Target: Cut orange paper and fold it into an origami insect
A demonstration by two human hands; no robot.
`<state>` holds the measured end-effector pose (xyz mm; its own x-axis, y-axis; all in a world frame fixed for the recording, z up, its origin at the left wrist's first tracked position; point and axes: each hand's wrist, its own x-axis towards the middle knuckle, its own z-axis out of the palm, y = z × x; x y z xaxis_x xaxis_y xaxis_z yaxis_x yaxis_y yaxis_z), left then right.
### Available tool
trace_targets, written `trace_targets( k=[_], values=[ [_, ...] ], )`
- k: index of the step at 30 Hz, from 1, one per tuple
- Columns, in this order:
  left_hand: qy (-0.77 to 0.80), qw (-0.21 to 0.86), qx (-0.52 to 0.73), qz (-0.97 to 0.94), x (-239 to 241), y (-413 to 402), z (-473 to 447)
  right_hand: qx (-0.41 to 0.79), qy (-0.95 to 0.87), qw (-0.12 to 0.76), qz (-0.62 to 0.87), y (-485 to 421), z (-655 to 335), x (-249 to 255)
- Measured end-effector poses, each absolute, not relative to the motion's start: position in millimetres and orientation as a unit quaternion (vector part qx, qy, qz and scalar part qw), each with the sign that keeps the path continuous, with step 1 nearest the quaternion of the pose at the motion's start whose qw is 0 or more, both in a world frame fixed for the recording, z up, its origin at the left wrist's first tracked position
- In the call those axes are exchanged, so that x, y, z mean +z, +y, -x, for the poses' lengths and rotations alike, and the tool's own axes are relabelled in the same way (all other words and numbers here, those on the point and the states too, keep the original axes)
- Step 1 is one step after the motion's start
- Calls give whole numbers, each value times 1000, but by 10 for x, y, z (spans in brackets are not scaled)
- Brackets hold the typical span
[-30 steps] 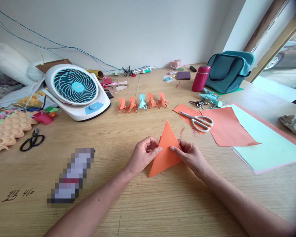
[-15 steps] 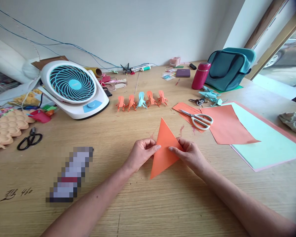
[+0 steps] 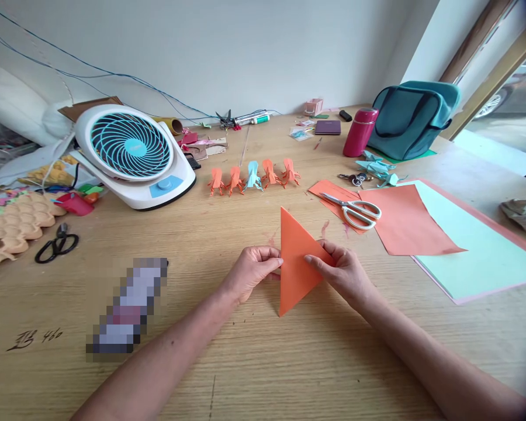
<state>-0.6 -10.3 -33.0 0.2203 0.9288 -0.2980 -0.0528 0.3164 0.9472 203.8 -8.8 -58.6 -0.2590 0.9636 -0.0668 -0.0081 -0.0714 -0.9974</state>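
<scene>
An orange sheet of paper (image 3: 296, 266), folded into a triangle, is held up between both hands above the wooden table. My left hand (image 3: 256, 270) pinches its left edge between thumb and fingers. On the other side, my right hand (image 3: 338, 266) grips it with the thumb on the front face and the fingers behind, partly hidden. Beyond the paper stands a row of several small folded paper figures (image 3: 270, 172), orange ones with a light blue one among them. White-handled scissors (image 3: 358, 213) lie to the right on orange paper pieces (image 3: 331, 190).
A white fan (image 3: 134, 155) stands at the left, with black-handled scissors (image 3: 56, 245) and a blurred-out flat object (image 3: 129, 307) nearer me. Orange paper (image 3: 421, 225) and pale green sheets (image 3: 486, 248) lie right. A pink bottle (image 3: 360, 133) and teal bag (image 3: 416, 123) stand behind.
The folded paper has turned slightly, so its left edge now stands upright. My left thumb has slid from its face to that edge. The whole view has shifted a little.
</scene>
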Motion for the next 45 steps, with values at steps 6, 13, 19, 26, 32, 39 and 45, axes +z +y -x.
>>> trace_targets(
  k=[6,13,19,26,32,39,45],
  values=[
    [507,649,391,-411,-325,-111,-2,542,-576,424,441,-120,-2017,-556],
    [510,657,389,-395,-316,-118,-3,501,-606,435,438,-134,-2008,-528],
    [512,650,400,-394,-354,-130,-19,485,-612,444,440,-149,-2010,-499],
    [505,637,429,-394,-377,-142,-48,483,-615,458,422,-141,-2004,-548],
    [494,631,440,-406,-379,-153,-57,493,-614,455,417,-145,-1991,-572],
    [494,596,439,-457,-334,-150,-71,479,-625,443,427,-144,-1985,-525],
    [488,581,412,-504,-292,-121,-52,416,-672,416,450,-167,-2027,-546]
  ],
)
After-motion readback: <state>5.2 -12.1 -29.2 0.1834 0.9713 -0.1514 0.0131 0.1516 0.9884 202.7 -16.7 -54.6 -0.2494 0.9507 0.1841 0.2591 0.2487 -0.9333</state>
